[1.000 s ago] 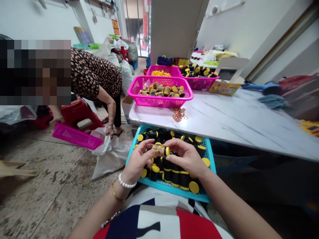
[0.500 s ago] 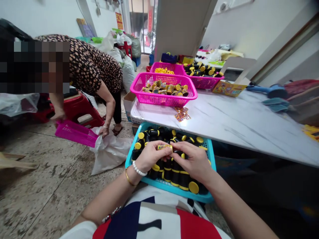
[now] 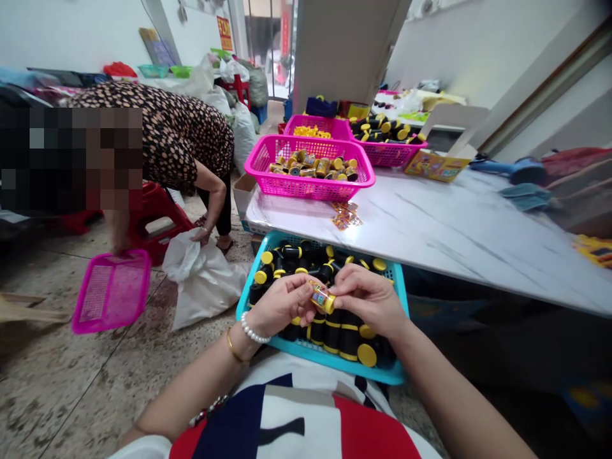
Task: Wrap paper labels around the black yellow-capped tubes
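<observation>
A small yellow-capped cylinder (image 3: 321, 297) with a colourful printed label is tilted between my two hands. My left hand (image 3: 282, 305) is closed round its left end, thumb on top. At the yellow end, my right hand (image 3: 370, 298) pinches it with thumb and fingertips. Directly below both hands sits a turquoise basket (image 3: 315, 362), full of black cylinders with yellow caps (image 3: 348, 338), which look unlabelled. On the table edge ahead lie printed sticker sheets (image 3: 346, 215). Past them stands a pink basket (image 3: 308, 187) holding several labelled cylinders (image 3: 322, 167).
At the left a person (image 3: 167, 127) bends over, one hand on a pink basket (image 3: 112, 290), the other at a white sack (image 3: 203, 280). Another pink basket (image 3: 392, 153) of black cylinders and a cardboard box (image 3: 437, 167) stand on the marble-patterned table (image 3: 430, 229).
The cylinder has turned in my fingers, so more of its label and its yellow end show. The person at the left has lowered the pink basket away from the sack, toward the floor.
</observation>
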Motion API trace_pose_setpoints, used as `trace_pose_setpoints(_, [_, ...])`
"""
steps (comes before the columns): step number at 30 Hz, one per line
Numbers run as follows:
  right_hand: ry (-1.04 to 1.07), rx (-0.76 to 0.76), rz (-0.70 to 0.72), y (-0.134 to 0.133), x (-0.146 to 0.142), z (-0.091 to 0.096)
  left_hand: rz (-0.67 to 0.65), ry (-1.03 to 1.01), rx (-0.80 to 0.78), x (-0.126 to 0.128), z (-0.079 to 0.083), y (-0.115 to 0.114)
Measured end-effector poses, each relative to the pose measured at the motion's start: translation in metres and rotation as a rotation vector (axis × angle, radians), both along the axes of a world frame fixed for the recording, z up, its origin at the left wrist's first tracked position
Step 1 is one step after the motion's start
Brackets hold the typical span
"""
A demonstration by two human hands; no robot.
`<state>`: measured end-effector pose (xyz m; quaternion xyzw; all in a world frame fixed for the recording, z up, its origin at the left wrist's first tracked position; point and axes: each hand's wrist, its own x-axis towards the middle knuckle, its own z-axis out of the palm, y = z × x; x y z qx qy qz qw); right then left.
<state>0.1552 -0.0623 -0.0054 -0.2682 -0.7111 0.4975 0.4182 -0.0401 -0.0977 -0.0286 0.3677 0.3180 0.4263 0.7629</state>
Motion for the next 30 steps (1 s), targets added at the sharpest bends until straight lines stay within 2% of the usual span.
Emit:
trace_pose_setpoints(4, [-0.018,-0.099,0.089,-0.004,0.0,-0.001,-0.008,-0.02,0.003,0.002,-0.004,-0.002])
trace_pose_setpoints(7, [0.048,-0.064,0.029,-0.008,-0.001,-0.004,-0.023,-0.072,-0.013,0.003,-0.004,-0.003])
trace_pose_setpoints(9, [0.083,-0.095,-0.009,-0.01,-0.003,-0.005,-0.028,-0.076,-0.025,0.004,-0.005,-0.003])
trace_pose_setpoints(11, [0.046,-0.123,0.012,-0.011,-0.003,-0.005,-0.012,-0.052,-0.043,0.005,-0.005,-0.003])
trace_pose_setpoints(14, [-0.022,-0.065,0.059,-0.012,-0.003,-0.004,0.013,-0.056,-0.056,0.007,-0.006,-0.004])
trace_pose_setpoints(16, [0.013,-0.017,0.041,-0.011,-0.003,-0.005,0.001,-0.107,-0.044,0.008,-0.005,-0.004])
trace_pose_setpoints(20, [0.04,-0.057,0.029,-0.011,-0.003,-0.008,-0.016,-0.113,-0.045,0.008,-0.005,-0.005])
trace_pose_setpoints(22, [-0.062,-0.002,0.035,-0.01,-0.004,-0.007,0.016,-0.074,-0.059,0.008,-0.005,-0.004])
trace_pose_setpoints(26, [-0.173,0.232,-0.021,-0.01,-0.003,-0.003,0.016,-0.085,-0.091,0.009,-0.005,-0.004])
trace_pose_setpoints(30, [-0.125,0.262,-0.067,-0.012,-0.001,-0.007,-0.011,-0.104,-0.11,0.011,-0.005,-0.005])
